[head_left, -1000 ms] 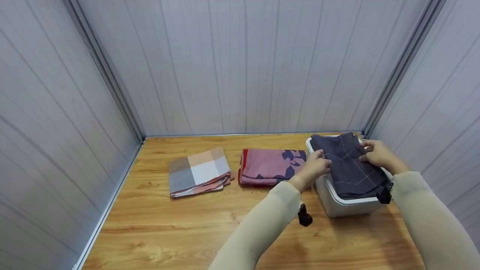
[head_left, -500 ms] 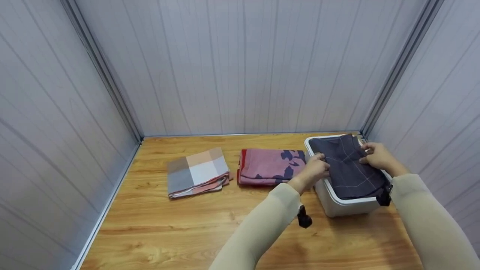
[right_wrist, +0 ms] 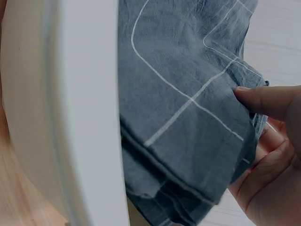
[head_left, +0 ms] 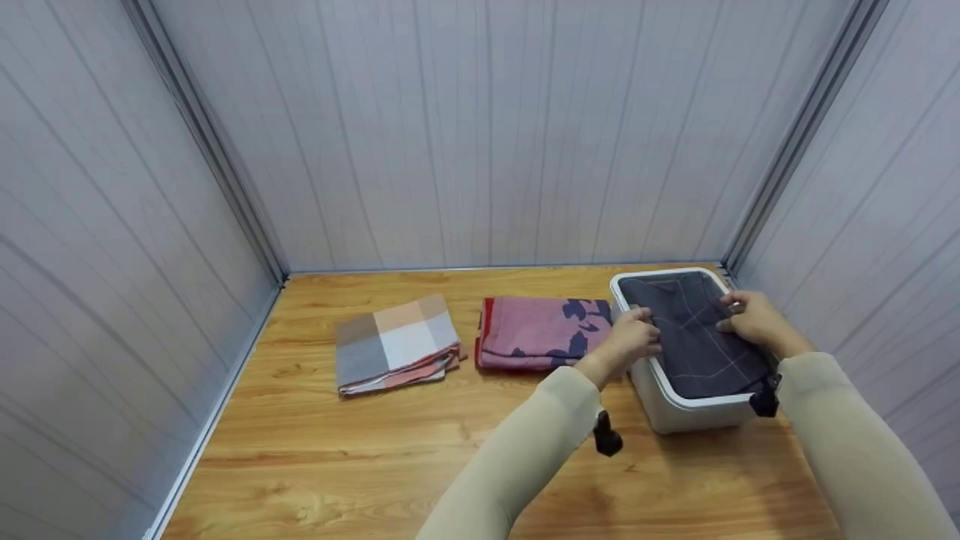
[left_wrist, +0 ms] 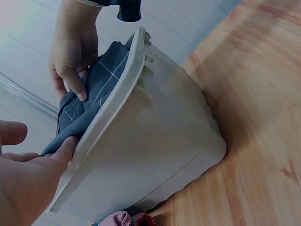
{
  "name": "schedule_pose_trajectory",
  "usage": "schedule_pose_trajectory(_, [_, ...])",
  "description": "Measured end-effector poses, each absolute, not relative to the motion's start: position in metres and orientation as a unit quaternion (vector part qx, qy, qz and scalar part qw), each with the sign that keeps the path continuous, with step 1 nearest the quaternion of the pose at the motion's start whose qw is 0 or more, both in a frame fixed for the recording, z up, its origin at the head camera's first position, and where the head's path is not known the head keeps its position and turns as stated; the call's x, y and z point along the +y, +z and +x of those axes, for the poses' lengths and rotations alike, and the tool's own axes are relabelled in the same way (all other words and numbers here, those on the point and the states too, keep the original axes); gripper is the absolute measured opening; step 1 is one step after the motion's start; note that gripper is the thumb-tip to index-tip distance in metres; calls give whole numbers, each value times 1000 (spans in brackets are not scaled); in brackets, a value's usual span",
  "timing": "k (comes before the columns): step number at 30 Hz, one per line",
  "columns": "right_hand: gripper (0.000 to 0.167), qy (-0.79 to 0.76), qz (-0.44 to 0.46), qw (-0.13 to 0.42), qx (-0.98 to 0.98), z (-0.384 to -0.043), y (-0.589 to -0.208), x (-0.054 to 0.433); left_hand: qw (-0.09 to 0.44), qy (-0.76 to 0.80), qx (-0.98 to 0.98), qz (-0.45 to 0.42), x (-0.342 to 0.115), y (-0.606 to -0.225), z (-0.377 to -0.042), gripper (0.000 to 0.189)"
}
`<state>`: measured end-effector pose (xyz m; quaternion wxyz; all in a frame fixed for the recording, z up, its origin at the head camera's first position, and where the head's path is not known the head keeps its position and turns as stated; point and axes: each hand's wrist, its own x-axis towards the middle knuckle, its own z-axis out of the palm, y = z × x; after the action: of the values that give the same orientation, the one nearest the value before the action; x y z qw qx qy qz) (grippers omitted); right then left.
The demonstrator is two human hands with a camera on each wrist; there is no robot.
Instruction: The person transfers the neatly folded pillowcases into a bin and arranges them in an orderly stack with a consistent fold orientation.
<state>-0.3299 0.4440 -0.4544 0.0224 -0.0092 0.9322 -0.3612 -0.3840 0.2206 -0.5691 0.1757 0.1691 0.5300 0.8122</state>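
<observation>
Holding the dark cloth (head_left: 694,334), I have my left grip (head_left: 630,336) clamped on it at its nine o'clock and my right grip (head_left: 759,322) at its three. It sits in the white box's (head_left: 697,420) mouth, at four o'clock in the head view; a pink cloth (head_left: 525,322) and a checked cloth (head_left: 409,341) lie toward nine on the tabletop (head_left: 375,450).

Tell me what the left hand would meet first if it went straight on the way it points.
Probably the dark cloth, which the left hand touches; depth inside the white bin is unclear.
</observation>
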Motion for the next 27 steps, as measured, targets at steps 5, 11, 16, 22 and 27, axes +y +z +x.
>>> schedule_pose_trajectory(5, [41, -396, -1, 44, 917, -328, -454, 443, 181, 827, 507, 163, 218, -577, -389, 27])
schedule_pose_trajectory(11, [37, -414, -3, 66, 908, -329, -451, 445, 187, 770, 604, 82, 169, -470, -315, 45])
schedule_pose_trajectory(16, [37, -409, -10, 61, 911, -331, -450, 439, 185, 779, 593, 86, 160, -477, -324, 37])
schedule_pose_trajectory(22, [38, -398, -23, 46, 916, -334, -449, 428, 180, 776, 598, 88, 146, -485, -330, 34])
schedule_pose_trajectory(27, [39, -400, -28, 40, 915, -335, -450, 419, 181, 770, 606, 86, 134, -488, -332, 39])
